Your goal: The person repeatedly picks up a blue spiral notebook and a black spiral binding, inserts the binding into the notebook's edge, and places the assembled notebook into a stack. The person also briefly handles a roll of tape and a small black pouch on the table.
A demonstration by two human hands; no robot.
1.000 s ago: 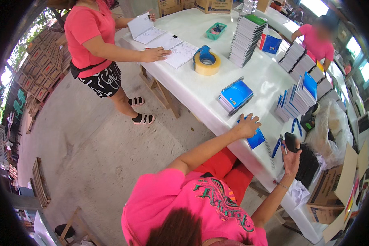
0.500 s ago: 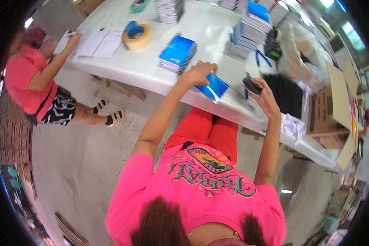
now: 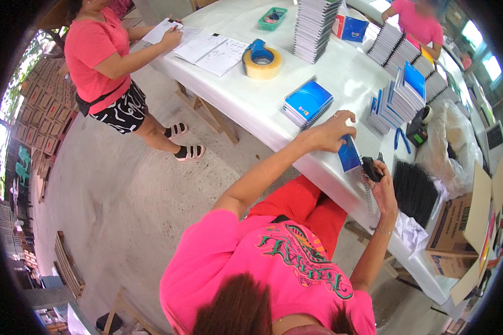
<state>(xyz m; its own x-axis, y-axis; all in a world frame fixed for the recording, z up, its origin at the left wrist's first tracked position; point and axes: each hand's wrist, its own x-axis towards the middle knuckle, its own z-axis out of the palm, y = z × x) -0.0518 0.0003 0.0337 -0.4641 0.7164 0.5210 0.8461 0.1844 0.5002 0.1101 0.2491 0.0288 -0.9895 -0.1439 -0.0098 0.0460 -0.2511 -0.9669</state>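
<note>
Blue notebook (image 3: 349,154) at the near edge of the white worktop (image 3: 285,128), in front of the seated person, with its upper end in the left hand (image 3: 331,134). The left fingers are partly curled and pinch that end, one finger arched up off the cover. The right hand (image 3: 384,192) has its fingers closed around a small black tool (image 3: 370,168), held right by the notebook's lower corner; its exact kind is hard to make out. A wire coil (image 3: 368,196) runs from that corner toward the worktop's edge.

Just beyond the left hand lies a short stack of blue notebooks (image 3: 310,102). Farther off are a tape roll in a blue dispenser (image 3: 262,62), a tall stack of spiral notebooks (image 3: 315,30) and a green basket (image 3: 272,19). Past the right hand sit blue-handled pliers (image 3: 403,140), a leaning stack of notebooks (image 3: 394,103), a heap of black wires (image 3: 412,191) and an opened cardboard box (image 3: 455,223). At the left, a standing co-worker (image 3: 98,56) bends over an open notebook (image 3: 213,53).
</note>
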